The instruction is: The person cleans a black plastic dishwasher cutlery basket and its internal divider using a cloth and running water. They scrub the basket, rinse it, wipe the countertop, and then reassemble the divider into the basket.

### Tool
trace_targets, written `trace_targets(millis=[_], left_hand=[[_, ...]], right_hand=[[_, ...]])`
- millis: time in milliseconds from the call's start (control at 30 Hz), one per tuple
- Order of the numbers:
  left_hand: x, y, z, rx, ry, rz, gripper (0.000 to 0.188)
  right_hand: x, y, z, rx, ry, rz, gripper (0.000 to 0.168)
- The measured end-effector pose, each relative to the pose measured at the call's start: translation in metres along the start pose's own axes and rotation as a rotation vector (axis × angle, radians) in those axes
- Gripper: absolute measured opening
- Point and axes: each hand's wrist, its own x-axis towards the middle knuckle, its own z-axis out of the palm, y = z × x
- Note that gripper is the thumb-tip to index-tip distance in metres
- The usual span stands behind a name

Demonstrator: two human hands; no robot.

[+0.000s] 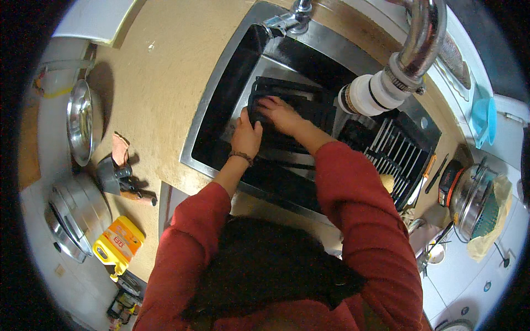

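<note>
My left hand, with a dark bracelet at the wrist, grips the near left edge of a black slatted rack or tray. The black piece rests tilted inside a stainless steel sink; its exact shape is lost in the shadow. My right hand presses on the same piece just right of my left hand. Its fingertips are blurred, and whether they hold a cloth or sponge is hidden. More dark bars lie lower in the basin.
A chrome faucet stands behind the basin. A metal pipe with a white fitting hangs at upper right. A wire rack, a yellow sponge and an orange-handled knife are right. A yellow jug stands left.
</note>
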Motion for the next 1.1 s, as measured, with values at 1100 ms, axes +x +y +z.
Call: trace_targets(millis=[1100], left_hand=[[0.006, 0.010, -0.005, -0.052, -0.038, -0.010, 0.038]], right_hand=[[-0.031, 0.011, -0.001, 0.001, -0.163, -0.252, 0.034]])
